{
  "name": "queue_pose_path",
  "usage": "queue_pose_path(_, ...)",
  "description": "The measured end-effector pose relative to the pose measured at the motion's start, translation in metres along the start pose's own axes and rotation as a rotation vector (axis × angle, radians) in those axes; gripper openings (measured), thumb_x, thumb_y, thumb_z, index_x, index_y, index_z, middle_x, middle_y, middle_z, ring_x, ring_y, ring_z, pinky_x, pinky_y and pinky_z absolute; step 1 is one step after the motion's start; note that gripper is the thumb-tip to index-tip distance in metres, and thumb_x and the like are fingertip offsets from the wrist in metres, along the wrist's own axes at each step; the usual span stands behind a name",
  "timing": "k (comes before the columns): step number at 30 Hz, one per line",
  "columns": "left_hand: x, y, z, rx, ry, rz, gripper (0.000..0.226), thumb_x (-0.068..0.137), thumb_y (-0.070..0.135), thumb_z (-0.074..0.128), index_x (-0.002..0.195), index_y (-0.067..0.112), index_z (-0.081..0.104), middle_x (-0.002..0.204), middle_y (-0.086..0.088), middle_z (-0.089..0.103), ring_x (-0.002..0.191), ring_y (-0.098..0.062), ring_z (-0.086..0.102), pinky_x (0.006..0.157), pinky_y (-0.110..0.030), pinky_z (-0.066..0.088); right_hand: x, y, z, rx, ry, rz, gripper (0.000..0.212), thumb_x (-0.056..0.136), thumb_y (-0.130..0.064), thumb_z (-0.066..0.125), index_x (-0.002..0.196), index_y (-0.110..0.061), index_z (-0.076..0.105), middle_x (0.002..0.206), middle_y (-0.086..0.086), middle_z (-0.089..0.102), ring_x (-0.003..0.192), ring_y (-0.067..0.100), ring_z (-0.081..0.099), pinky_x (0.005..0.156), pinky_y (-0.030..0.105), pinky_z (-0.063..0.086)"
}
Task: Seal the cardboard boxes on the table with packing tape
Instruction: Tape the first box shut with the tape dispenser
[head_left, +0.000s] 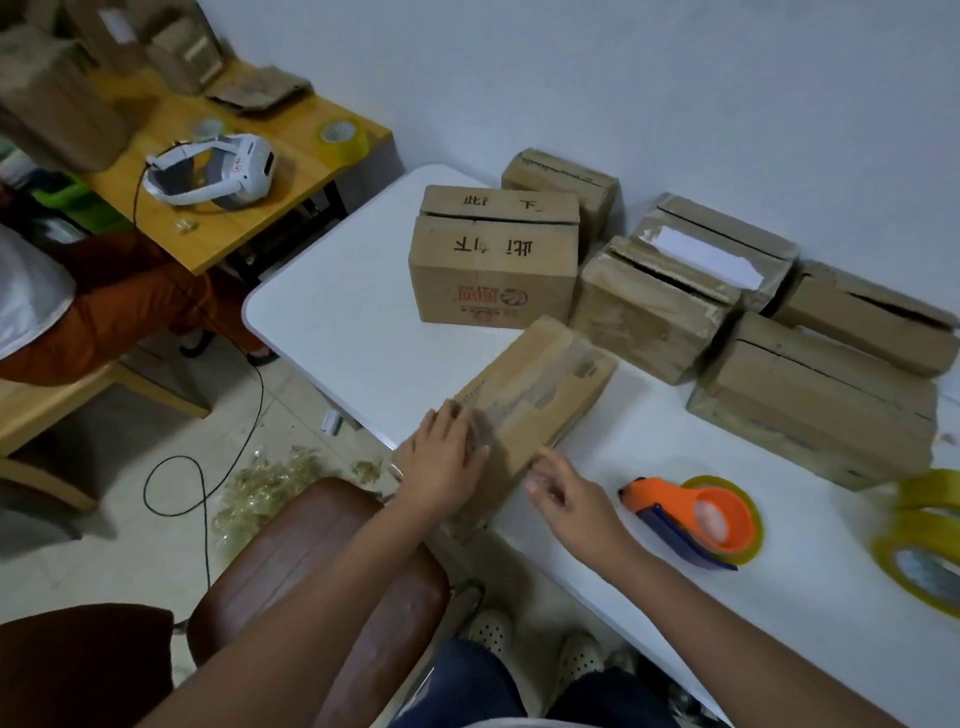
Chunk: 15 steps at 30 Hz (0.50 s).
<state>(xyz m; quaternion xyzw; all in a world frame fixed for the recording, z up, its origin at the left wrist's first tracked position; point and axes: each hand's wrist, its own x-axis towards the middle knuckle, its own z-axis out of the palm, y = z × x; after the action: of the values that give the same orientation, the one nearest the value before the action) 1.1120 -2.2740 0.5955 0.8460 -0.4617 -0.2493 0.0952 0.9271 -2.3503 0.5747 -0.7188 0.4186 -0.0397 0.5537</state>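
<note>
A long cardboard box (540, 384) with clear tape along its top lies at the near edge of the white table (337, 312). My left hand (441, 457) presses flat on the box's near end. Beside the box's right edge hovers my right hand (558, 483), fingers loosely bent and holding nothing. An orange and blue tape dispenser (701, 519) with a yellowish roll lies on the table to the right of my right hand. Several other cardboard boxes (493, 260) stand at the back of the table, some with open seams.
Two loose tape rolls (919, 540) lie at the table's right edge. A brown chair (291, 561) stands below the table's corner. A wooden desk (249, 171) at the left holds a white headset, a tape roll and cardboard. A seated person (78, 312) is at far left. A black cable crosses the floor.
</note>
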Motion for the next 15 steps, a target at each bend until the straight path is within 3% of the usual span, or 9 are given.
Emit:
queue_pose_path(1, 0.004, 0.011, 0.005, 0.065, -0.049, 0.008, 0.082, 0.096, 0.063, 0.038, 0.158, 0.021, 0.006, 0.165, -0.004, -0.01, 0.152, -0.032, -0.008, 0.121, -0.048, 0.002, -0.001, 0.001, 0.002, -0.022, -0.009, -0.006, 0.05, 0.098, -0.037, 0.053, 0.145, -0.029, 0.04, 0.131, -0.006, 0.059, 0.114, 0.001, 0.053, 0.08, 0.0, 0.037)
queue_pose_path(3, 0.009, 0.023, 0.019, 0.23, -0.126, 0.031, 0.102, 0.088, 0.074, 0.042, 0.157, 0.018, -0.01, 0.162, -0.008, -0.025, 0.148, -0.035, -0.022, 0.119, -0.055, -0.004, -0.001, 0.001, -0.002, -0.065, 0.078, -0.03, 0.04, 0.099, -0.029, 0.053, 0.139, -0.024, 0.048, 0.123, -0.005, 0.063, 0.112, 0.006, 0.058, 0.079, 0.003, 0.039)
queue_pose_path(7, 0.013, -0.006, 0.015, 0.403, -0.133, 0.173, 0.107, 0.089, 0.065, 0.053, 0.155, 0.024, -0.021, 0.16, -0.005, -0.031, 0.148, -0.033, -0.025, 0.121, -0.052, -0.005, 0.003, 0.001, -0.03, -0.144, 0.373, -0.124, 0.029, 0.098, -0.014, 0.051, 0.127, -0.016, 0.055, 0.115, -0.004, 0.059, 0.106, 0.016, 0.058, 0.089, 0.031, 0.049)
queue_pose_path(10, 0.017, -0.044, -0.01, 0.455, -0.146, 0.248, 0.105, 0.091, 0.048, 0.062, 0.151, 0.039, -0.023, 0.155, 0.007, -0.04, 0.148, -0.029, -0.025, 0.12, -0.052, -0.006, 0.01, 0.004, -0.044, -0.269, 0.522, -0.2, 0.032, 0.093, -0.009, 0.055, 0.124, -0.015, 0.055, 0.126, 0.004, 0.049, 0.115, 0.024, 0.048, 0.097, 0.031, 0.039)
queue_pose_path(13, 0.015, -0.064, -0.027, 0.595, 0.019, 0.233, 0.107, 0.088, 0.005, 0.056, 0.151, 0.047, -0.018, 0.15, 0.009, -0.047, 0.149, -0.034, -0.021, 0.12, -0.057, 0.002, 0.022, 0.002, -0.045, -0.281, 0.443, -0.134, 0.043, 0.093, -0.013, 0.058, 0.135, -0.012, 0.047, 0.147, 0.008, 0.034, 0.136, 0.026, 0.032, 0.11, 0.031, 0.025)
queue_pose_path(15, 0.007, -0.062, -0.025, 0.522, 0.068, 0.194, 0.101, 0.084, 0.0, 0.052, 0.155, 0.045, -0.004, 0.158, 0.009, -0.035, 0.151, -0.032, -0.01, 0.118, -0.056, 0.014, 0.028, -0.002, -0.039, -0.25, 0.316, -0.071, 0.051, 0.098, -0.021, 0.055, 0.145, -0.013, 0.037, 0.157, 0.007, 0.022, 0.144, 0.025, 0.022, 0.115, 0.035, 0.022)
